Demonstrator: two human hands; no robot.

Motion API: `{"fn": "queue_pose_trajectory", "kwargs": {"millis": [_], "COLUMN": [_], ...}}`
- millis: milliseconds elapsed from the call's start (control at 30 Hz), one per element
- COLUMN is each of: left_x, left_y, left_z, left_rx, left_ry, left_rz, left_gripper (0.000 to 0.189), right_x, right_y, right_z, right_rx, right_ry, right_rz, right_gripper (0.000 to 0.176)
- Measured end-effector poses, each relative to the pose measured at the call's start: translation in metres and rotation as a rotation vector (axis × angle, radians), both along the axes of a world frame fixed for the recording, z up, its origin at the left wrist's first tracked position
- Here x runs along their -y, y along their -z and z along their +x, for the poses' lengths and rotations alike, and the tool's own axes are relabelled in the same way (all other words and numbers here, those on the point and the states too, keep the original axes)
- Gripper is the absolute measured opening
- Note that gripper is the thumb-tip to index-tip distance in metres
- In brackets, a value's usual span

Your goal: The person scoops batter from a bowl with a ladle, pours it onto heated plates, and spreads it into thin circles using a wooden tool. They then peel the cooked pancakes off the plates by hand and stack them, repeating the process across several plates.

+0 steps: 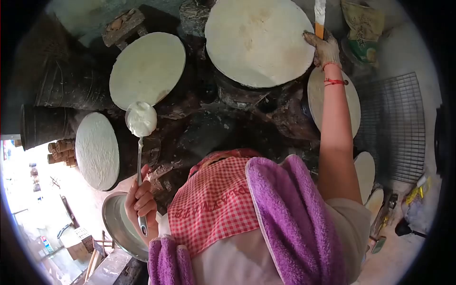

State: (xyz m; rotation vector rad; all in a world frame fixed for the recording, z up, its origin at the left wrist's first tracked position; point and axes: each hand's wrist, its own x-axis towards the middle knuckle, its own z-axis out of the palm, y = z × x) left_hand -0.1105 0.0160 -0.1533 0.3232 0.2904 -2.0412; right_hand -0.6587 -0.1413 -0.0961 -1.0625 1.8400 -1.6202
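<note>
My left hand point(141, 202) is closed around the handle of a metal ladle point(139, 164). Thick white batter point(141, 119) fills the ladle's bowl, which is at the near edge of a round griddle point(148, 71) coated in pale batter. Below that hand stands a metal basin point(111, 223) with whitish liquid inside. Farther off, my right hand point(327, 51), smeared with white, grips a scraper-like tool with an orange handle point(319, 31) and a white-coated end. Its fingers are beside the right rim of the largest coated griddle point(259, 42).
Another white-coated round point(97, 151) is at the left. A further round point(349, 102) lies under my right forearm. Dark stove bodies point(237, 97) support the griddles. A wire rack point(392, 126) leans at the right, near a green-and-beige sack point(363, 31).
</note>
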Motion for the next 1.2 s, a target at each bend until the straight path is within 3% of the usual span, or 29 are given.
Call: {"fn": "queue_pose_trajectory", "kwargs": {"millis": [33,67,200,300,367,467,500,567,633,700,767,833,900,967,1033,1067,1100,1167,1200], "left_x": [0.001,-0.004,-0.004,0.001,0.001,-0.007,-0.004,0.008,0.031,0.051,0.063,0.065,0.064,0.061,0.054,0.050,0.045,0.029,0.021], "left_y": [-0.010,-0.037,-0.041,-0.046,-0.050,-0.050,-0.052,-0.054,-0.055,-0.046,-0.019,-0.011,-0.004,0.003,0.008,0.008,0.004,-0.004,-0.003], "left_z": [0.009,0.026,0.025,0.017,0.026,0.051,0.047,0.040,0.038,0.035,0.042,0.036,0.017,-0.011,-0.044,-0.062,-0.078,-0.126,-0.147], "left_rx": [0.040,0.120,0.096,0.186,0.275,0.050,0.048,0.268,0.237,0.320,0.293,0.304,0.319,0.330,0.284,0.249,0.247,0.248,0.226], "left_ry": [-0.004,0.012,0.059,0.062,0.081,0.081,0.082,0.069,0.130,0.177,0.300,0.390,0.487,0.587,0.703,0.743,0.785,0.863,0.925], "left_rz": [-0.001,0.045,-0.013,-0.058,-0.085,-0.375,-0.372,-0.482,-0.399,-0.064,0.025,0.087,0.045,-0.020,-0.111,-0.103,-0.117,-0.100,-0.095], "left_gripper": [0.046,0.046,0.047,0.049,0.050,0.058,0.058,0.059,0.054,0.046,0.040,0.040,0.041,0.042,0.041,0.042,0.042,0.043,0.045], "right_x": [-0.003,-0.010,-0.009,0.001,-0.001,0.001,0.003,0.004,-0.012,-0.027,-0.080,-0.157,-0.265,-0.385,-0.430,-0.482,-0.517,-0.593,-0.644], "right_y": [0.006,0.052,0.045,0.020,0.003,-0.030,-0.042,-0.060,-0.051,-0.031,-0.048,0.001,0.034,0.041,-0.024,-0.017,-0.024,-0.040,-0.047], "right_z": [0.008,0.007,0.009,0.036,0.052,0.061,0.067,0.079,0.068,0.023,0.037,-0.056,-0.122,-0.155,-0.085,-0.110,-0.111,-0.121,-0.134], "right_rx": [0.036,0.246,0.322,0.112,-0.082,-0.210,-0.212,0.047,-0.014,0.100,-0.121,-0.085,0.192,-0.069,0.008,0.199,0.229,-0.048,-0.054], "right_ry": [-0.034,-0.073,-0.126,0.021,0.081,0.161,0.162,0.048,-0.030,0.029,0.243,0.249,0.268,0.304,0.628,0.674,0.652,0.860,0.968], "right_rz": [0.002,-0.096,-0.137,0.017,0.109,0.225,0.228,0.063,0.017,0.150,0.315,0.334,0.119,0.170,0.442,0.264,0.216,0.378,0.394], "right_gripper": [0.040,0.034,0.032,0.032,0.055,0.059,0.059,0.045,0.045,0.035,0.040,0.039,0.042,0.047,0.056,0.058,0.057,0.054,0.054]}}
